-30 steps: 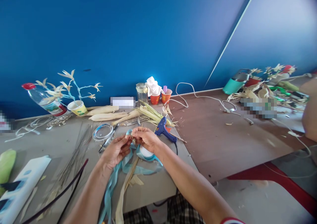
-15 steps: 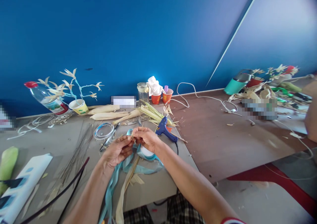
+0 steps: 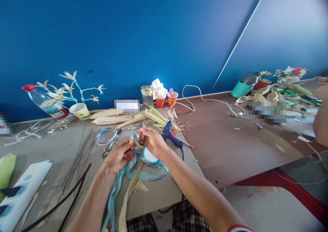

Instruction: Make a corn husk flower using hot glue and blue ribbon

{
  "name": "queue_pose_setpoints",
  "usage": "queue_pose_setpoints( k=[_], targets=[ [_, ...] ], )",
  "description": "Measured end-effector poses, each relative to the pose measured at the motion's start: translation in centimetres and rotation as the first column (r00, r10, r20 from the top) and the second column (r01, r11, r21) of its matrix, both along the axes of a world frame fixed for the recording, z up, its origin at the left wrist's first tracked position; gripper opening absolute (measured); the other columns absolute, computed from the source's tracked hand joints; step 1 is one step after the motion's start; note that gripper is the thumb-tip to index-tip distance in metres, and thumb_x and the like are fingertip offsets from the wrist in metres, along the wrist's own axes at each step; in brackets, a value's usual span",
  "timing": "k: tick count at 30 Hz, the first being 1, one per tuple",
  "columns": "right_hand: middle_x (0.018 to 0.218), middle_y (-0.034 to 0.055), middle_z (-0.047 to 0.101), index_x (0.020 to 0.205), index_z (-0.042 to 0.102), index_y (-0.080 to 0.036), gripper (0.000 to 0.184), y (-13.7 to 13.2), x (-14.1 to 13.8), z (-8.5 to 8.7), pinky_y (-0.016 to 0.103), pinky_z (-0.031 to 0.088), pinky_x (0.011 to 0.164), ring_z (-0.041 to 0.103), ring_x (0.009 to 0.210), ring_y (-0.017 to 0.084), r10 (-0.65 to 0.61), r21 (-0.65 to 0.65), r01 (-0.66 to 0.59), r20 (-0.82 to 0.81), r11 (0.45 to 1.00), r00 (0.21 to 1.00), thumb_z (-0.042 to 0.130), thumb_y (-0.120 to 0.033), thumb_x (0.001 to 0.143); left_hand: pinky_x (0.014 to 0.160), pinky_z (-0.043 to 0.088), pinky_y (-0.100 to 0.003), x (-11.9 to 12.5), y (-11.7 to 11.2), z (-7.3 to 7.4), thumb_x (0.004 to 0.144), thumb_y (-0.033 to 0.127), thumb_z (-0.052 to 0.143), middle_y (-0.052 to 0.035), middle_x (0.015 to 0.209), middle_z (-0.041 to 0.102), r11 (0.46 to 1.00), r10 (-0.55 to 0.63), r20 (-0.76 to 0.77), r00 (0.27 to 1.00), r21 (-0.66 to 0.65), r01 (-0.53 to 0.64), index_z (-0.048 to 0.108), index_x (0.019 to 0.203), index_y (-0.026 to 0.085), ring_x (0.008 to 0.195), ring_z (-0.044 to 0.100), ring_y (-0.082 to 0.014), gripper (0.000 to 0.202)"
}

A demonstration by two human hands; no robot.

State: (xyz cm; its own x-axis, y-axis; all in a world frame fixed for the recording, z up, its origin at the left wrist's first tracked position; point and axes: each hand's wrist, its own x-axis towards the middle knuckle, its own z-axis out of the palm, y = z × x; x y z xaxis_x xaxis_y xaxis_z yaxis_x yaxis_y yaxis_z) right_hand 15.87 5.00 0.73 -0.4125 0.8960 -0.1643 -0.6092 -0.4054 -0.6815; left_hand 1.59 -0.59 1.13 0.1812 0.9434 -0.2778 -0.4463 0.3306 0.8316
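Observation:
My left hand (image 3: 122, 154) is closed in a pinch on a small pale piece that looks like corn husk; most of it is hidden by the fingers. Just to the right, my right hand (image 3: 153, 141) has thumb and forefinger pressed together; what lies between them is too small to make out. Beneath the hands is a roll of light blue ribbon (image 3: 151, 157), with a loose length of blue ribbon (image 3: 112, 199) trailing over the table's front edge. A strip of dry husk (image 3: 125, 204) hangs beside it. The blue glue gun (image 3: 169, 135) lies right of my right hand.
Corn husks (image 3: 112, 120) lie behind the hands, near a coil of white tubing (image 3: 106, 136). Flower branches stand in a paper cup (image 3: 80, 111) beside a tilted bottle (image 3: 51, 104). Thin wires (image 3: 77, 167) and a power strip (image 3: 28, 191) are at left. Another person's arm (image 3: 320, 122) shows far right.
My right hand has drawn a little away from my left, so a gap shows between their fingertips. The left hand has stayed nearly in place.

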Motion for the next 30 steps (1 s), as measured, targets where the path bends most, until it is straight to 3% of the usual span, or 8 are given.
queue_pose_setpoints(
  k=[8,14,30],
  targets=[
    [0.053,-0.0044,0.053,0.079,0.067,-0.014,0.024,-0.7,0.0,0.4,0.022,0.032,0.053,0.041,0.049,0.007,0.046,0.087,-0.053,0.082,0.995,0.996,0.07,-0.023,0.057,0.036,0.024,-0.013,0.3,-0.1,0.0,0.07,0.026,0.072,0.0075,0.052,0.04,1.0,0.024,-0.028,0.999,0.003,-0.024,0.053,0.065,0.012,0.035,0.021,0.0016,0.024],
    [0.056,-0.0046,0.052,0.076,0.064,-0.016,0.021,-0.9,-0.4,0.4,0.021,0.032,0.051,0.041,0.051,0.006,-0.086,0.166,0.055,0.187,0.985,0.978,0.07,-0.021,0.056,0.035,0.024,-0.014,0.6,-0.1,0.2,0.067,0.029,0.074,0.0072,0.053,0.041,0.998,0.062,-0.049,0.997,0.007,-0.062,0.052,0.062,0.013,0.035,0.023,0.0013,0.028],
    [0.059,-0.0045,0.052,0.069,0.055,-0.017,0.016,-1.4,-1.0,0.3,0.02,0.032,0.049,0.043,0.053,0.006,-0.163,0.216,0.118,0.203,0.969,0.966,0.068,-0.021,0.06,0.035,0.024,-0.014,1.1,-0.3,0.2,0.065,0.029,0.076,0.0067,0.054,0.043,0.997,0.078,-0.046,0.996,-0.004,-0.078,0.053,0.064,0.014,0.036,0.025,0.0009,0.028]
  ],
)
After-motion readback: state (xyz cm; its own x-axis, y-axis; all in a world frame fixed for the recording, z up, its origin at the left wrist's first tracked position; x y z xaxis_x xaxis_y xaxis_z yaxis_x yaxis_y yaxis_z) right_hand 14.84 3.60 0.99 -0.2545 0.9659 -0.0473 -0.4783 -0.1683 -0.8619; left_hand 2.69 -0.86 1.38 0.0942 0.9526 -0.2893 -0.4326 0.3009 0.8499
